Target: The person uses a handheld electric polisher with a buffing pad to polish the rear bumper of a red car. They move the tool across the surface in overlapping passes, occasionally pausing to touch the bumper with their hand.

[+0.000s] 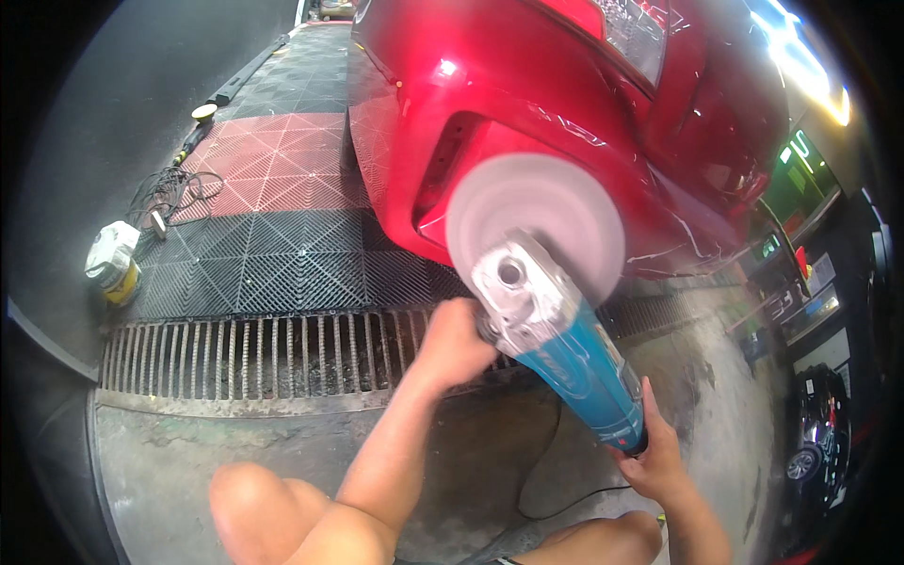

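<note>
A teal and silver power polisher (582,381) slants up in front of me, its round pale pad (584,212) blurred as if spinning. The pad overlaps the lower corner of a glossy red car bumper (527,80); whether it presses on the paint I cannot tell. My left hand (457,341) is closed at the side of the polisher's metal head, around what looks like a side handle mostly hidden by the fingers. At the rear end of the teal body, my right hand (656,460) is wrapped around the grip.
A metal drain grate (254,356) crosses the floor before the ribbed black and red tiles (282,155). Along the left wall lie a coiled cable (160,200), a tool with a round pad (201,115) and a white-topped yellow container (115,264). The polisher's black cord (529,471) trails near my legs.
</note>
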`<state>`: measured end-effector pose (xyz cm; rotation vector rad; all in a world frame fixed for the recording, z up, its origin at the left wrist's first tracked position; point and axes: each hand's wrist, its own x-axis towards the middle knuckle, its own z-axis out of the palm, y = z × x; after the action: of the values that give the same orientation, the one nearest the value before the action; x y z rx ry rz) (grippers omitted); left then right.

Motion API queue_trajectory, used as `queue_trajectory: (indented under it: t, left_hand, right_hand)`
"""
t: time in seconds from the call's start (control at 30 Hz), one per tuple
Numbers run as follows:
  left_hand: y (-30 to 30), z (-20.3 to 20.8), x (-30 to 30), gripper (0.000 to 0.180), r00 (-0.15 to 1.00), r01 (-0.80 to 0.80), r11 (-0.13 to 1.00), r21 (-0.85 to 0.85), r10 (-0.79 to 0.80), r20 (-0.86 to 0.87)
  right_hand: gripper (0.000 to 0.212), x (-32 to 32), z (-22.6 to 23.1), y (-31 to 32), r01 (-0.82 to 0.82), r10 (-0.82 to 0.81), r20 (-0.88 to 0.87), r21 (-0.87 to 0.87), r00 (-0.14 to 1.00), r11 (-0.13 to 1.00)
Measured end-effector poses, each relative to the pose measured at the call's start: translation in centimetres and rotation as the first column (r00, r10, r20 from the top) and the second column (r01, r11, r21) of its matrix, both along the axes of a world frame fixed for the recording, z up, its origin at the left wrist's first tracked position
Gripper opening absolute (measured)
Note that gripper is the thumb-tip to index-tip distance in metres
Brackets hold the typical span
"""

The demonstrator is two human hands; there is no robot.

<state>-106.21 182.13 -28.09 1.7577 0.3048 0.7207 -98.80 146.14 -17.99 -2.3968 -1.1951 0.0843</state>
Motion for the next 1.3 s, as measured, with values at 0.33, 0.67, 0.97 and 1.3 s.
queue_trajectory:
  t: [0.33, 0.67, 0.97, 1.3]
  left_hand:
    - [-1.9, 1.2, -1.0, 0.029, 0.971, -0.081, 0.993, 0.081, 0.097, -0.219]
    - [1.1, 7.4, -4.7, 0.026, 0.918, -0.233, 0.941, 0.243, 0.296, -0.264]
    - [-1.5, 1.7, -1.1, 0.026, 0.927, -0.161, 0.950, 0.267, 0.239, -0.290]
    - [-1.2, 4.6, -2.0, 0.022, 0.901, -0.307, 0.865, 0.397, 0.398, -0.172]
  right_hand:
    - [0.116, 3.1, -1.4, -1.0, 0.008, -0.008, -0.131, -0.007, 0.991, 1.000]
    - [0.117, 3.0, -2.9, 4.2, -0.032, 0.052, -0.194, 0.102, 0.980, 0.994]
    - [0.115, 4.3, -6.3, 1.4, 0.040, -0.035, -0.105, 0.046, 0.994, 0.998]
    - [0.107, 6.4, -7.9, 4.4, -0.006, 0.006, 0.004, 0.187, 1.000, 0.982]
